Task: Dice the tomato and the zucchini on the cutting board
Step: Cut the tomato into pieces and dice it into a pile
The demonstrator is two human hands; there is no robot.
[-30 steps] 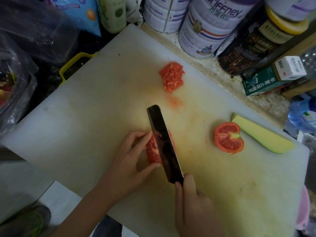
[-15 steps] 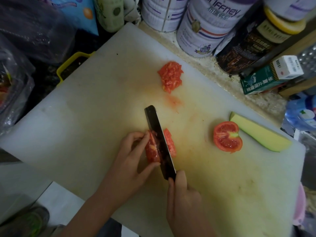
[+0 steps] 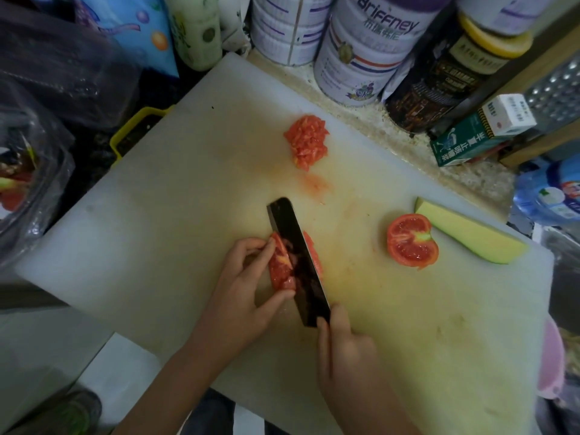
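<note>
The tomato piece (image 3: 281,268) sits near the middle of the board (image 3: 157,215). The left hand (image 3: 248,277) pinches it between thumb and fingertips on its nine o'clock side. The right hand (image 3: 342,343) is clenched round the knife (image 3: 295,246), whose dark blade is down through the piece, with a thin slice (image 3: 314,255) lying at its three o'clock side.

The flesh looks soft, wet and light, likely slippery where seeds show. It is probably best held low on the side away from the blade, fingertips tucked back.

A tomato half (image 3: 411,240) lies cut face up at three o'clock, touching the zucchini (image 3: 464,237) wedge beyond it. The zucchini looks firmer and drier and should sit steadier flat side down. A diced pile (image 3: 307,141) rests at twelve o'clock.

The board is white plastic, stained yellow and smeared with juice, so pieces may skid. Tins (image 3: 361,58) and a box (image 3: 477,133) crowd the edge from twelve to two, and plastic bags (image 3: 47,73) press in at nine to ten.
</note>
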